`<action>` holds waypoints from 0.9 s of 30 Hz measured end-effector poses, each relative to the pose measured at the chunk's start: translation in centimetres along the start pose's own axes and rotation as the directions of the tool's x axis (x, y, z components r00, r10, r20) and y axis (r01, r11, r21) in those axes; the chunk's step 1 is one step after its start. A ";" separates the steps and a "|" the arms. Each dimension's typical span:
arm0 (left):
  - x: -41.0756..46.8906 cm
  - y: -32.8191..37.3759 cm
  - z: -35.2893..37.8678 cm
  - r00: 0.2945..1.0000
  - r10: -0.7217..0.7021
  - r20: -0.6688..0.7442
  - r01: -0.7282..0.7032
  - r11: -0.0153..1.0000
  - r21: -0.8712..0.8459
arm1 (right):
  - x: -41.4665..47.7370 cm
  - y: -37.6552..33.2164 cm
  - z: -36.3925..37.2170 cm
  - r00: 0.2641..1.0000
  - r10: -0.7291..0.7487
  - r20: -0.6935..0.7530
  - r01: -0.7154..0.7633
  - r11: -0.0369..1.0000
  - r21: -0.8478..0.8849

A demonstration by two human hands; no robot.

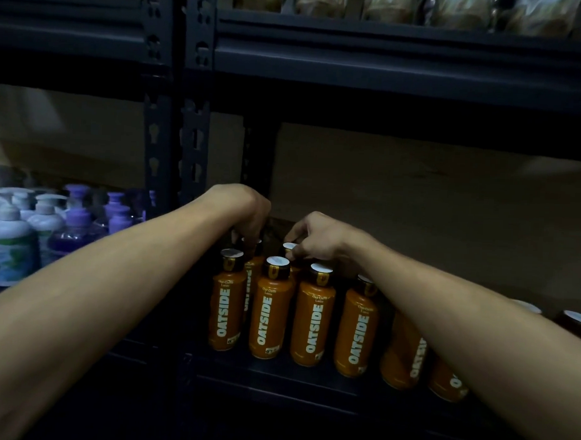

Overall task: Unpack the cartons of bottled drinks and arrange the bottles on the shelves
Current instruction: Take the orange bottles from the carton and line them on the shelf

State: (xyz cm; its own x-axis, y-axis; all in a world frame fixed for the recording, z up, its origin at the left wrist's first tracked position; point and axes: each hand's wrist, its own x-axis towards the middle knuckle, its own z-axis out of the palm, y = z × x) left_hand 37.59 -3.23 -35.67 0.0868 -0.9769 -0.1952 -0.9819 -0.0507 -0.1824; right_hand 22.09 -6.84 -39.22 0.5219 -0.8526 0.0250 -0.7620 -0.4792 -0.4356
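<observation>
Left hand [246, 215] and right hand [315, 237] each pinch the cap of a rear orange bottle [289, 246] on the dark shelf [310, 377], so it seems best to seat both upright, tight behind the front row, nudging no neighbours.

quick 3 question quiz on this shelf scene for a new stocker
1. True or false: the front-row orange bottles lie on their sides.
2. What does the right hand pinch? A) a back-row bottle's cap B) a carton flap C) a box knife
3. Fill in: the big word printed down each orange bottle is ____.
Key: 1 false, they stand upright; 2 A; 3 OATSIDE.
</observation>
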 end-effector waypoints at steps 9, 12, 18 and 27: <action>0.0 -0.2 0.2 0.999 -0.026 -0.027 0.027 1.000 0.014 | 0.4 -0.3 0.6 1.000 -0.017 -0.022 0.018 0.999 0.043; -0.1 -0.2 0.3 0.999 -0.024 -0.036 0.026 0.999 0.040 | 0.4 -0.3 0.8 0.999 -0.029 -0.038 0.031 0.998 0.052; -0.2 -0.2 0.5 0.999 -0.025 -0.042 0.027 0.999 0.033 | 0.2 -0.3 1.0 0.999 -0.020 -0.036 0.022 0.998 0.060; -2.7 -0.1 0.3 0.968 -0.005 -0.250 -0.052 0.974 -0.222 | -2.9 0.0 -1.2 0.986 -0.035 -0.163 0.043 0.998 0.044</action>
State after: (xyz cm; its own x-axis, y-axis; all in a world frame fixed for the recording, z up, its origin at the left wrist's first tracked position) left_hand 37.53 -0.55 -35.37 0.0468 -0.9975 0.0533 -0.9979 -0.0444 0.0462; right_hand 20.12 -4.56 -38.21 0.4793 -0.8576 0.1864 -0.7214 -0.5059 -0.4729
